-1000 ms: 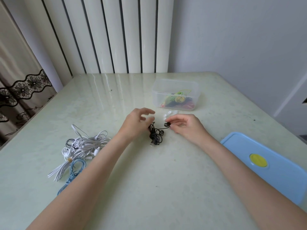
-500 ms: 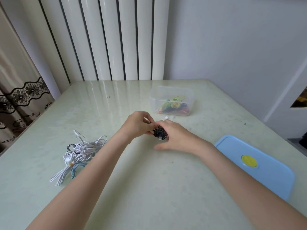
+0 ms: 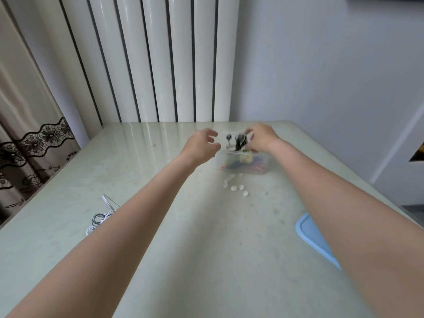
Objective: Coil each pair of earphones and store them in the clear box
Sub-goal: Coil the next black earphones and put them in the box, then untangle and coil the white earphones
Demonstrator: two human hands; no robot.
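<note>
The right hand (image 3: 260, 137) pinches a coiled bundle of black wired earphones (image 3: 239, 141) in its fingers, hanging lengthwise directly above the open clear plastic box (image 3: 263, 162) on the desk, while the left hand (image 3: 202, 146), fingers loosely spread and empty, hovers just beside.

The clear box (image 3: 263, 165) stands open at the top, but both hands crowd its mouth — the right hand (image 3: 261, 137) holds the black coiled earphones (image 3: 239, 141) right above it, and the left hand (image 3: 202, 145) hovers with loosely spread fingers just beside its left wall. In front of the box, small white ear tips (image 3: 238, 188) lie scattered on the tabletop (image 3: 206, 249). The wide middle of the tabletop is bare between the forearms. The tangled cables (image 3: 101, 218) sit at the left — the blue lid (image 3: 312, 237) at the right edge.
</note>
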